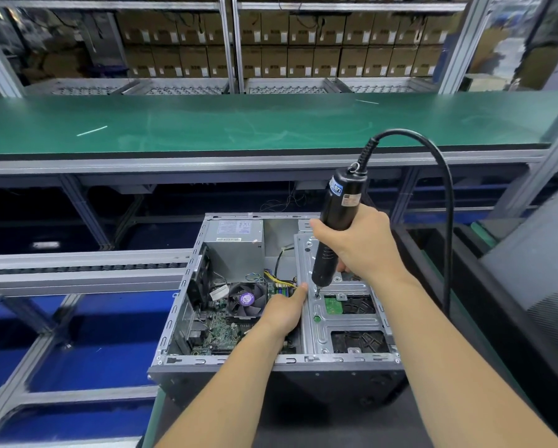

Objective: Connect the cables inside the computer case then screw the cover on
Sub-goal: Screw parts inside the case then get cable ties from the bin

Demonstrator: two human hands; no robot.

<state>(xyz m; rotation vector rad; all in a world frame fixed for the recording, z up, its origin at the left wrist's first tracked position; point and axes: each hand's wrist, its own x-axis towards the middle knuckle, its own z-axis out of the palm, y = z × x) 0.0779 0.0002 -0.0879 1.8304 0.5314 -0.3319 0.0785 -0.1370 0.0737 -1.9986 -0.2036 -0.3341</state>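
An open grey computer case (180, 305) lies on its side in front of me, without its cover. Inside are a motherboard (221, 331), a CPU fan (247, 299), a power supply (235, 250) and yellow and black cables (279, 279). A silver drive bracket (322, 331) fills the case's right half. My right hand (361, 244) grips a black electric screwdriver (335, 227), held upright with its bit on the bracket near the left edge. My left hand (285, 310) reaches into the case, its thumb against the bracket's left edge beside the bit; its other fingers are hidden.
The screwdriver's black cord (445, 195) arches up and down to the right. A green conveyor belt (238, 124) runs across behind the case. Shelves of cardboard boxes (303, 43) stand at the back. A dark panel (536, 273) leans at the right. Blue bins (93, 360) sit lower left.
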